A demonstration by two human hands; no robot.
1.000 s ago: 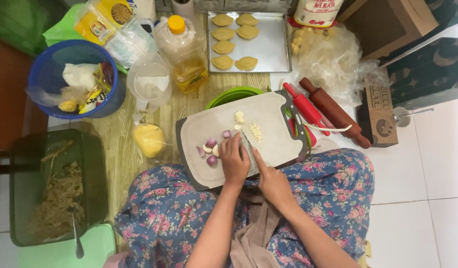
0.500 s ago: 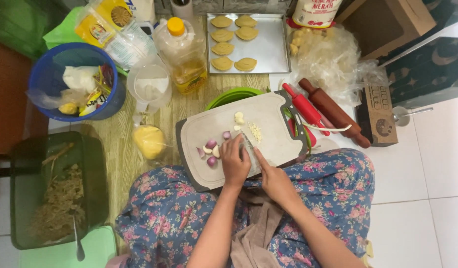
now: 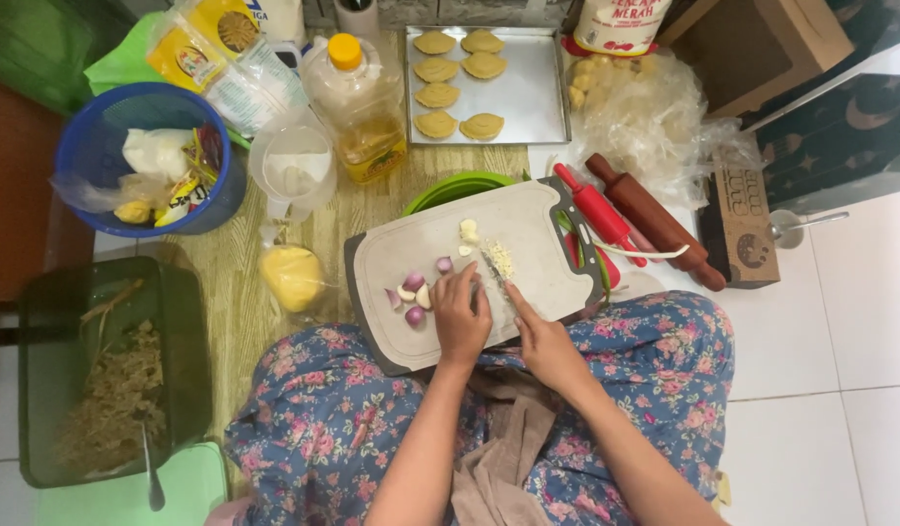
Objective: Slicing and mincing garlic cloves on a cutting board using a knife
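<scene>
The right hand [image 3: 542, 341] closes around the handle of a knife [image 3: 491, 268], forefinger stretched along its back, and the blade lies tilted across the middle of the grey cutting board [image 3: 401, 336]. Its tip sits at a small heap of minced garlic [image 3: 501, 259]. The left hand [image 3: 461, 317] rests just beside the blade with its fingers curled down onto the board; whether they pinch anything underneath cannot be told.

Left of that hand, near the board's near-left part, lie several small peeled shallots [image 3: 415, 291], purple and pale, close together. Two whole garlic cloves [image 3: 467, 232] sit toward the board's far edge. The board rests tilted on the person's lap, on a blue floral skirt [image 3: 313, 429].

A green bowl [image 3: 450, 187] peeks out from under the board's far edge. Off its right edge lie a red rolling pin [image 3: 591, 209] and a brown wooden rolling pin [image 3: 650, 219], side by side. Beyond the far edge stand a bottle of cooking oil [image 3: 357, 93] with a yellow cap and a metal baking tray [image 3: 537, 93] holding six shaped pastries [image 3: 459, 83]. To the left are a blue bucket [image 3: 89, 127] and a dark tub of shredded strands [image 3: 109, 390].
</scene>
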